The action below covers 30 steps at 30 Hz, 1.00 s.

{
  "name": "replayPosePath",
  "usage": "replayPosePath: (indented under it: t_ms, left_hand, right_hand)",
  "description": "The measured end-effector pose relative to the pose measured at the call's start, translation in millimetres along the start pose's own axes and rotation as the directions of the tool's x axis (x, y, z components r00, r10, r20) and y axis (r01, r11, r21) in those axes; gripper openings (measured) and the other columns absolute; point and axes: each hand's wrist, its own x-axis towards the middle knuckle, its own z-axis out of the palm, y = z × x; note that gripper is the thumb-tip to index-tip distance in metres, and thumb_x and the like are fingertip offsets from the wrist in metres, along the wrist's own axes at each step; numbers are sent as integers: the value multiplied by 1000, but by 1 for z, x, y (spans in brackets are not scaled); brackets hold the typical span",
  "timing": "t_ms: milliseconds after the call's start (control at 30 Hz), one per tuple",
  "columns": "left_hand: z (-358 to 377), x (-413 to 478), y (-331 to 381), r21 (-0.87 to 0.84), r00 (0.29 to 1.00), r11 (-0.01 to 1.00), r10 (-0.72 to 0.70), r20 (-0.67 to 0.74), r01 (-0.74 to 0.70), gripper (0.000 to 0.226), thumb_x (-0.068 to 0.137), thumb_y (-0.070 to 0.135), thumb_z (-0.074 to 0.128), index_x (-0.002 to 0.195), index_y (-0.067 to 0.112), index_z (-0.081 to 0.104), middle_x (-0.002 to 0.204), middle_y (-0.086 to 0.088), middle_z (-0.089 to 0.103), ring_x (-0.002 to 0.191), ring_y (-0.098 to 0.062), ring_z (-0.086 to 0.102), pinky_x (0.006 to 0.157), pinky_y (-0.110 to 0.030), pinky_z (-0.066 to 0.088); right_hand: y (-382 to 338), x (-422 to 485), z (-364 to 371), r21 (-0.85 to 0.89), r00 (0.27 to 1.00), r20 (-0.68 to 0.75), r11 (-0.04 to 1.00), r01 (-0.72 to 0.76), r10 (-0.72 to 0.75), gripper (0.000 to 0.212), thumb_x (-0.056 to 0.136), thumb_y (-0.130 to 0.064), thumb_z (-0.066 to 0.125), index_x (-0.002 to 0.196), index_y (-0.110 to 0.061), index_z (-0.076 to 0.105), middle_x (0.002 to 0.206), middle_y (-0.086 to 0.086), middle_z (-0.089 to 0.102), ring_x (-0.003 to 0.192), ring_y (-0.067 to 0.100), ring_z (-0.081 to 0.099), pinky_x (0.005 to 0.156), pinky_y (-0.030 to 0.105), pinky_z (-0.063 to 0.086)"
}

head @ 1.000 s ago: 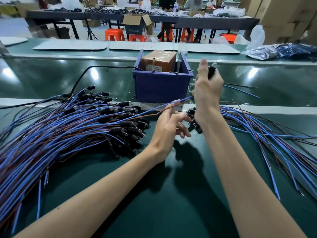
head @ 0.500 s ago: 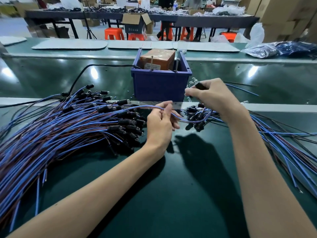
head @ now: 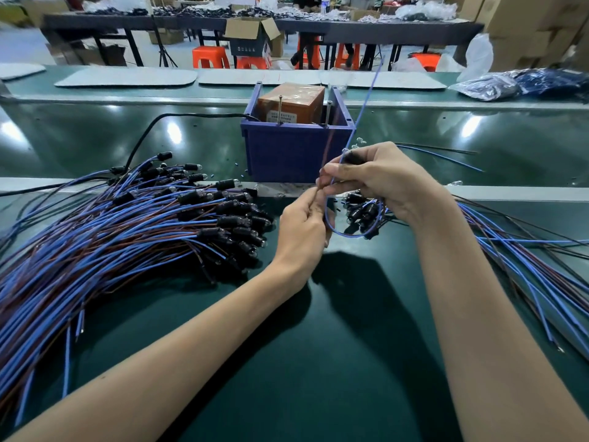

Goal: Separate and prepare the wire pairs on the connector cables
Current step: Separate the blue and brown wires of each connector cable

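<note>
My right hand grips the black connector of one cable, whose blue wire loops under the hand and rises toward the far bench. My left hand pinches the same cable's brown wire just below my right thumb, so the pair stands split. A large pile of blue-and-brown connector cables fans out on the left of the green mat. A smaller pile of cables lies on the right, its black connectors under my right hand.
A purple bin holding an orange box stands just beyond my hands. A black cord runs to it from the left. Two loose wires lie behind on the belt. Plastic bags sit far right.
My right hand came down from its raised position and drew close to my left hand. The cable's wires now stand upward, blue and brown apart, with my left fingers on the brown one.
</note>
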Motion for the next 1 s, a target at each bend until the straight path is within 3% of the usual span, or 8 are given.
replayPosePath:
  t_ms: [67,133,300,500,733,1000]
  left_hand:
    - [0,2,2,-81,997,996,-46,-62,41,25,104,13,37,100,19,62,47,13,47,37,-2,37,38,-16,34]
    - [-1,3,5,-153,989,986,-89,-115,71,23,103,12,37,119,14,55,49,9,49,37,-4,38,38,-16,36]
    - [-3,2,8,-244,977,967,-115,-179,69,27,103,12,38,128,23,43,50,6,47,35,-4,36,36,-15,33]
    - [0,3,7,-245,965,959,-193,-178,146,25,104,11,33,119,18,52,46,7,40,37,0,34,36,-14,27]
    - [-1,5,2,-154,970,971,-203,-138,181,26,103,10,32,110,19,56,38,13,41,39,-1,35,40,-16,28]
    - [-1,5,-1,-78,981,984,-168,-97,161,31,102,10,34,93,28,58,39,11,40,40,-3,32,42,-20,25]
  right_hand:
    - [1,1,1,0,1000,-26,1000,-6,6,5,91,-1,61,88,2,62,63,3,72,52,9,68,38,4,36]
    - [2,4,1,-33,997,-75,999,-9,6,8,92,-7,61,88,-1,60,61,1,71,48,8,66,37,5,35]
    - [12,12,-1,-198,983,-184,979,-44,7,18,97,-24,57,90,-9,62,51,-5,66,37,3,55,43,8,38]
    - [17,16,1,-334,976,-216,941,-51,-23,25,97,-24,52,84,-13,71,38,-8,52,35,4,39,39,10,33]
    - [17,16,3,-391,983,-174,920,-14,-59,25,92,-20,53,79,-16,74,37,-9,44,38,4,39,54,23,34]
    - [14,13,6,-411,994,-98,912,12,-57,26,92,-16,54,74,-17,73,35,-11,37,35,4,35,40,14,30]
